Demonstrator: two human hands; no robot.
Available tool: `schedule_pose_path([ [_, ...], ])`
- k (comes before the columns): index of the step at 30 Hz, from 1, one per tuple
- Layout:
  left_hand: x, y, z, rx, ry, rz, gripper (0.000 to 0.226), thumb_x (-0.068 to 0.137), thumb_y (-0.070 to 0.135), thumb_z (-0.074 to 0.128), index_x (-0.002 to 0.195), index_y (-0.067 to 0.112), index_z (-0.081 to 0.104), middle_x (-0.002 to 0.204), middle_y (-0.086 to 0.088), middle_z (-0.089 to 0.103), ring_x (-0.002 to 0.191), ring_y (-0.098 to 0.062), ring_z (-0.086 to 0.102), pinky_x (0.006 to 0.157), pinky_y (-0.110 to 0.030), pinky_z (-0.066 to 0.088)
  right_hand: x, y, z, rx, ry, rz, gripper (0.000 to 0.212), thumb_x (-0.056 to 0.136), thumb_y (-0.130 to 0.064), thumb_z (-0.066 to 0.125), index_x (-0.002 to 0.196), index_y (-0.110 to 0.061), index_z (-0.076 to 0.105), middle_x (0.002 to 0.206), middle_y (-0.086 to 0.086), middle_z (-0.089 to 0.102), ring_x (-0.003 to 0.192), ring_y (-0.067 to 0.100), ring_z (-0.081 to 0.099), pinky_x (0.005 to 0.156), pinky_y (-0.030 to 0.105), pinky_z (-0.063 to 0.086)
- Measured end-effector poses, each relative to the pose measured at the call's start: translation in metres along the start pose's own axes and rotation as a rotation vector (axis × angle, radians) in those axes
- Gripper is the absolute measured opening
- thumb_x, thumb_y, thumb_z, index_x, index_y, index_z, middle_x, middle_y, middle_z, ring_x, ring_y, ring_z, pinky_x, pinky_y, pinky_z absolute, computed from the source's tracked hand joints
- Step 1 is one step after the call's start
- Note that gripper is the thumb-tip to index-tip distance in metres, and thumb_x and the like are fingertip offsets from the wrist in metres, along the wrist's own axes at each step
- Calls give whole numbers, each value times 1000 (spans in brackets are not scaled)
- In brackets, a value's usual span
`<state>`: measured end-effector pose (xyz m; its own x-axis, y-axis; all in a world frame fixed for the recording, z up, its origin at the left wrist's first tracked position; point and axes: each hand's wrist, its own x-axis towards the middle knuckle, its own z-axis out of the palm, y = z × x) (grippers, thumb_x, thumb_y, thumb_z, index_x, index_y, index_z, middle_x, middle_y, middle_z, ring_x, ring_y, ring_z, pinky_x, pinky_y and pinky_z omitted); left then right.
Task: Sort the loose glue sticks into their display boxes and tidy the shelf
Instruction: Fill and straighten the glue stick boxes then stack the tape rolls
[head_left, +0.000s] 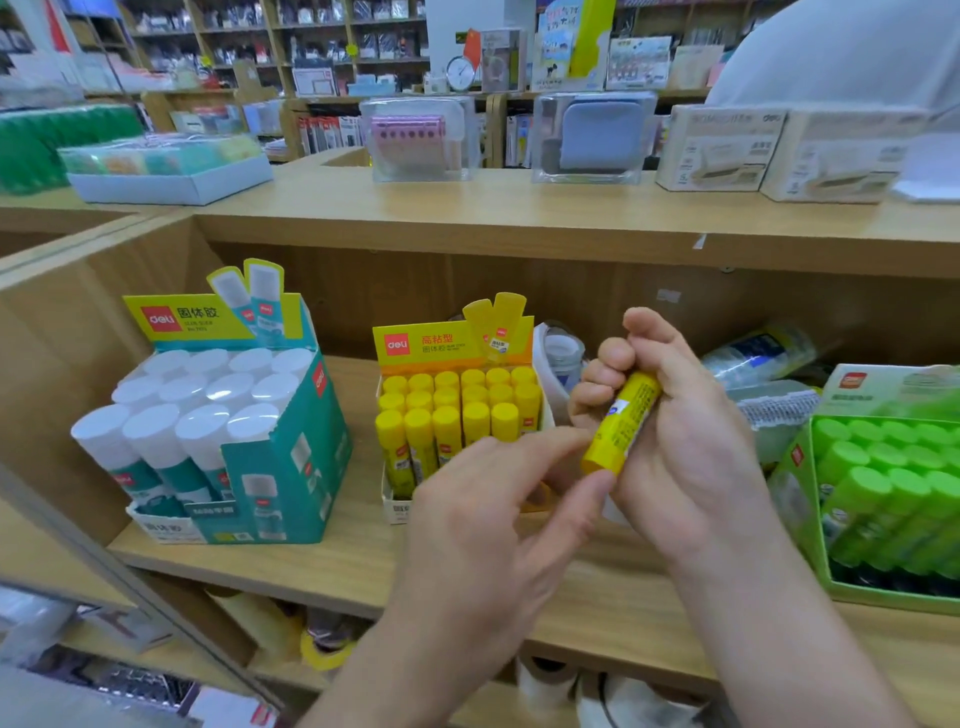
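Yellow glue stick (621, 428) tilted in right hand (685, 447), fingers (615, 358) curled round it; left hand (493, 525) pinches its base.

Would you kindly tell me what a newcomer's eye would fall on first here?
The eye lands first on the yellow glue stick, held tilted in the right hand at centre while the left hand pinches its lower end. Behind, three bright display boxes stand on the shelf: teal box at left, yellow box in the middle, green box at far right.
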<state>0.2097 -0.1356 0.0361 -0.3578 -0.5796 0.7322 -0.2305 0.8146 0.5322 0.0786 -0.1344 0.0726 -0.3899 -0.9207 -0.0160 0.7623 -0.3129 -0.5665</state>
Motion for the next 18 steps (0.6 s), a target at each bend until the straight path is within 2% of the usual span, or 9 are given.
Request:
schedule_pose_path([
  [3, 0, 3, 5, -143, 3, -88, 21, 84, 35, 66, 104, 29, 67, 83, 15, 67, 74, -5, 65, 66, -28, 54, -3, -2, 0, -26, -23, -5, 23, 96, -7, 40, 93, -14, 61, 63, 2, 47, 56, 11, 42, 51, 19, 38],
  [5, 1, 4, 5, -171, 21, -118, 21, 81, 30, 71, 100, 22, 72, 83, 15, 70, 76, -5, 67, 67, -26, 55, -6, -3, -3, -138, -86, -34, 20, 98, -16, 41, 102, -14, 61, 70, 3, 52, 62, 11, 47, 57, 23, 40],
  [8, 4, 1, 2, -172, 100, -168, 19, 76, 22, 75, 95, 25, 73, 86, 17, 70, 77, -4, 67, 68, -17, 53, -9, -12, -12, -711, -173, -195, 19, 99, -30, 43, 110, -22, 55, 80, -4, 55, 65, 7, 50, 59, 22, 42],
  [10, 6, -6, 0, -148, 122, -201, 20, 77, 23, 74, 97, 28, 73, 87, 17, 70, 78, -6, 67, 68, -20, 55, -7, -20, -16, -910, -245, -246, 17, 96, -32, 48, 110, -25, 55, 80, -4, 54, 64, 10, 49, 54, 22, 41],
  [12, 10, -13, -3, -80, 97, -188, 23, 80, 29, 70, 103, 29, 71, 90, 18, 70, 83, -5, 66, 70, -26, 56, -3, -24, -19, -881, -271, -284, 15, 93, -22, 55, 108, -21, 55, 81, 3, 59, 63, 10, 55, 54, 22, 45],
  [14, 14, -24, -6, 101, 52, -102, 27, 85, 32, 63, 109, 25, 70, 99, 16, 69, 93, -2, 63, 79, -27, 54, 0, -22, -21, -890, -190, -429, 15, 91, -8, 60, 104, -16, 57, 83, 9, 65, 65, 9, 61, 60, 20, 49],
  [16, 17, -39, -9, 329, -16, -15, 33, 88, 34, 55, 113, 20, 69, 107, 9, 69, 105, -8, 59, 88, -30, 51, 2, -18, -23, -949, -113, -551, 17, 86, -7, 67, 97, -17, 60, 81, 6, 68, 68, 7, 64, 64, 19, 51],
  [18, 18, -51, -13, 451, -111, -4, 38, 89, 39, 48, 118, 22, 68, 117, 8, 67, 114, -12, 56, 97, -31, 46, 4, -14, -24, -1047, -113, -602, 19, 82, -7, 72, 93, -18, 62, 78, 1, 68, 68, 4, 64, 64, 15, 50],
])
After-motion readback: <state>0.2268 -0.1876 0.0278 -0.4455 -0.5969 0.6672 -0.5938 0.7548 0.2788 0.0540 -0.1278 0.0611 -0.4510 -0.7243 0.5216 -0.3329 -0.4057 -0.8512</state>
